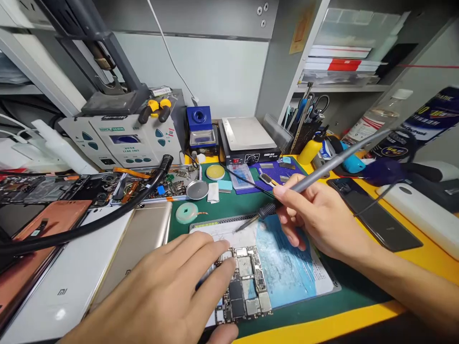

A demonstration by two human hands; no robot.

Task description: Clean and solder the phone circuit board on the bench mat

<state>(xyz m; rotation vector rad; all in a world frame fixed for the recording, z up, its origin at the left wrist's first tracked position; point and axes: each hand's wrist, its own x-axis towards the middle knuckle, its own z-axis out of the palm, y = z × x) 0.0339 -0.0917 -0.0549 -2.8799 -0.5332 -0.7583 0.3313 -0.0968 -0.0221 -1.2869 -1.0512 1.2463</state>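
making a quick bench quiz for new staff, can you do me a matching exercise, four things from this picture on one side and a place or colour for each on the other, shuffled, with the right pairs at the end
Things
1. circuit board
2. soldering iron
3. dark phone
4. small round spool

Places and colours
a. pale green
b. flat on the yellow surface at the right
c. partly covered by the left hand
d. in the grip of the right hand

Right pairs: 1-c, 2-d, 3-b, 4-a

"QUICK" on grey station (125,138), "MI" on phone (73,267)
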